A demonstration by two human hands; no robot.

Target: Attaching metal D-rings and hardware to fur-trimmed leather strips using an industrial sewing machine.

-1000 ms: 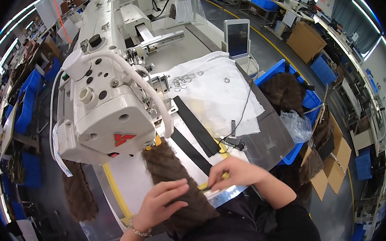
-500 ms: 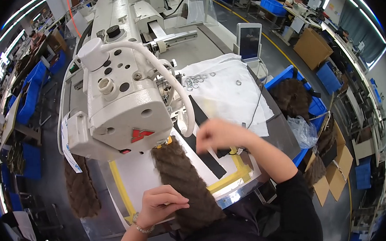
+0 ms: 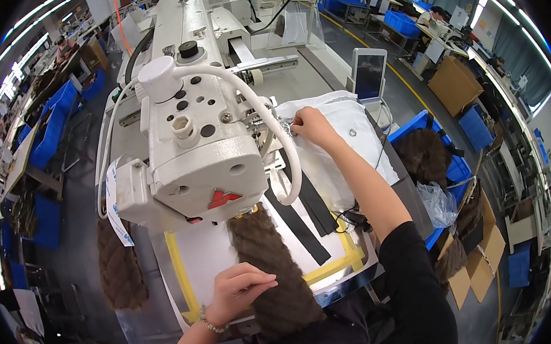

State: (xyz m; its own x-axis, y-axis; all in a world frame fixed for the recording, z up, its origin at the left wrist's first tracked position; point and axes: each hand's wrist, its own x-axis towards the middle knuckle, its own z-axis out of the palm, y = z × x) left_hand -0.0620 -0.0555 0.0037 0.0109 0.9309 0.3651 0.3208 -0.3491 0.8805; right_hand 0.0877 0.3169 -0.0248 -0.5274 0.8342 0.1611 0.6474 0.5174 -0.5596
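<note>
My right hand [image 3: 313,127] reaches over the white cloth [image 3: 371,155] beside the sewing machine head [image 3: 203,158], its fingertips pinched on a small metal ring [image 3: 288,129] among others there. A lone metal ring [image 3: 352,132] lies farther right on the cloth. Close to me, my left hand [image 3: 243,291] is closed in a pinch above the brown fur strip [image 3: 270,263]; whatever its fingertips hold is too small to make out. The strip's far end passes beneath the machine head. Two black strips [image 3: 303,234] lie to the right of the fur.
Yellow tape [image 3: 334,265] edges the white work plate. A second brown fur strip [image 3: 122,274] hangs at the left. A small screen [image 3: 369,74] stands beyond the cloth. To the right are a blue bin [image 3: 459,167] with fur and an open cardboard box [image 3: 482,246].
My right hand has moved away from me, from above the black strips to the rings on the cloth. The left hand keeps its pinch over the fur. The whole view has shifted slightly.
</note>
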